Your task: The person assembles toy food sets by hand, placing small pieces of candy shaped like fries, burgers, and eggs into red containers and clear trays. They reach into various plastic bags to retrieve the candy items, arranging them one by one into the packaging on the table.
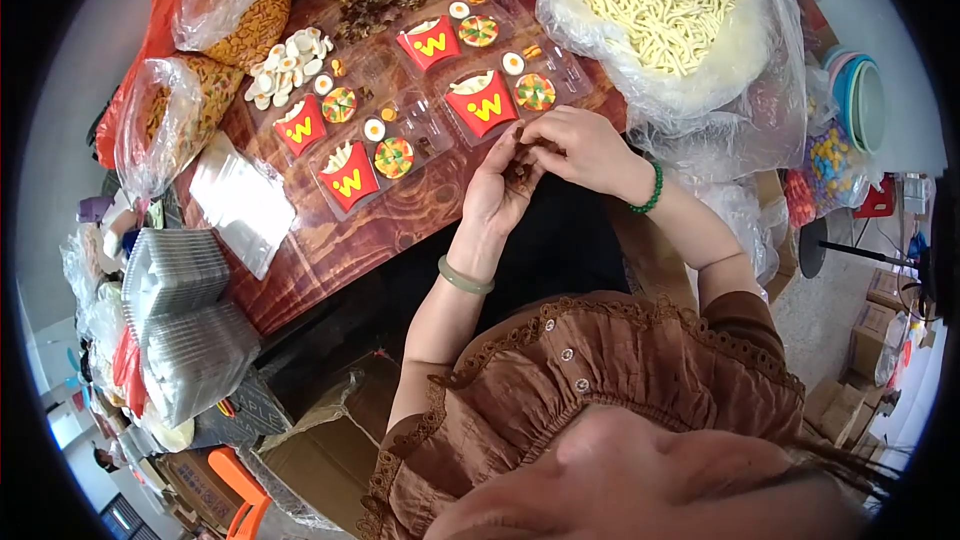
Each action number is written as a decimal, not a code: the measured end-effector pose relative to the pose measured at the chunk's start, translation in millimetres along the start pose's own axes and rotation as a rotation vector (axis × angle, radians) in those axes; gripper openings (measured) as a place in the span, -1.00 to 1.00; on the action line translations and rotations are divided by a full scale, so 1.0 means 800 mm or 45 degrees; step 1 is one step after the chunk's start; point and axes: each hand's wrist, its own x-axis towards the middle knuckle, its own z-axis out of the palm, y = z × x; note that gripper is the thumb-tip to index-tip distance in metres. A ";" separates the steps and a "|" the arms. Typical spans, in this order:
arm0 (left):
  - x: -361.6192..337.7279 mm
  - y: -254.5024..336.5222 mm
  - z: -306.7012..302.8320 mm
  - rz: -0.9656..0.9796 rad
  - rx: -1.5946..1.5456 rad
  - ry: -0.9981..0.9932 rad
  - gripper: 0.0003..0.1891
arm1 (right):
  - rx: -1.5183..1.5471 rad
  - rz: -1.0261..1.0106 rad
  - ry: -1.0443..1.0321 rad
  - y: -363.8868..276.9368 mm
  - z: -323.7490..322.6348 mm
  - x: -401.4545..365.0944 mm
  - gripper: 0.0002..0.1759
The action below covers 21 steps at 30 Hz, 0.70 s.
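Left hand (495, 187): fingers curled around small brown bits (520, 175)
Right hand (582, 146): fingers bent, can't tell if pinching

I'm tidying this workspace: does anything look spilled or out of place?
Possibly: the white oval pieces and dark brown pieces lie heaped loose on the wooden table, outside any bag, though perhaps deliberately.

Ahead of the left hand (492, 198), a red carton (482, 115) bears a yellow W-like mark; beside it, a pizza-like disc (535, 92) is patchworked in green, orange, yellow and red. The tabletop (400, 215) is reddish brown with swirling darker grain. Behind the left hand sits a pale green bangle (465, 278), behind the right hand (585, 150) dark green beads (653, 190) (the deeper green). Past the right hand, bagged sticks (668, 20) are pale yellow.
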 end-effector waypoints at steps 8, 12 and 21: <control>0.016 -0.003 0.021 -0.006 -0.124 -0.014 -0.69 | 0.809 0.611 0.170 0.058 -0.019 -0.021 -0.83; 0.022 -0.006 0.015 0.047 -0.114 -0.043 -0.68 | 0.666 0.608 0.380 0.088 -0.013 -0.016 -0.81; 0.024 -0.007 0.014 0.058 -0.118 0.005 -0.69 | -0.060 0.498 0.292 0.091 -0.015 -0.008 -0.83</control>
